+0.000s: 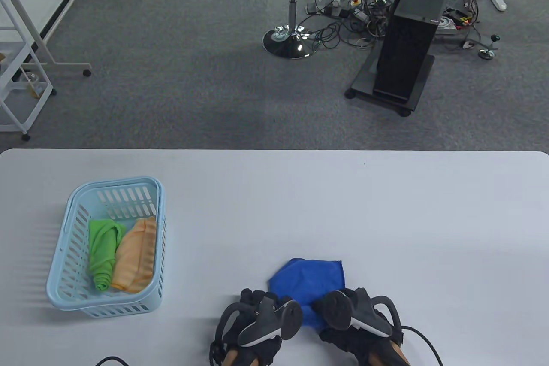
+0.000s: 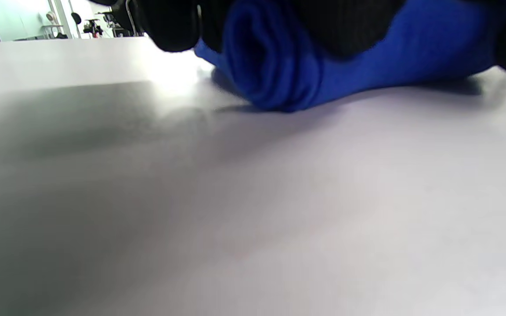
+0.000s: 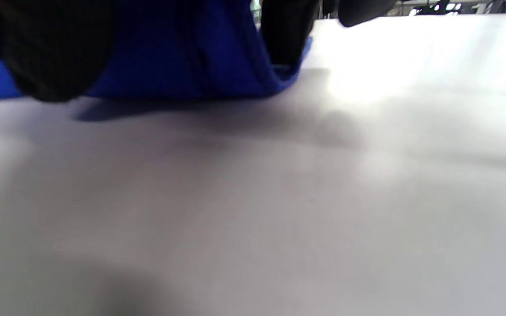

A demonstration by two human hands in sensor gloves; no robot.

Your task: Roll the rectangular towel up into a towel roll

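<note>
Two gloved hands, the left hand (image 1: 257, 314) and right hand (image 1: 356, 310), are pressed onto the near end of a blue towel (image 1: 309, 278) at the table's (image 1: 386, 211) front edge. A roll is partly formed; flat cloth is left beyond.

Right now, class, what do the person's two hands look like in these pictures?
Both the left hand and the right hand wear black knit gloves. Each back carries a dark grey tracker with a ring and pale underside. Black cables trail off; bare skin shows at the wrists.
</note>
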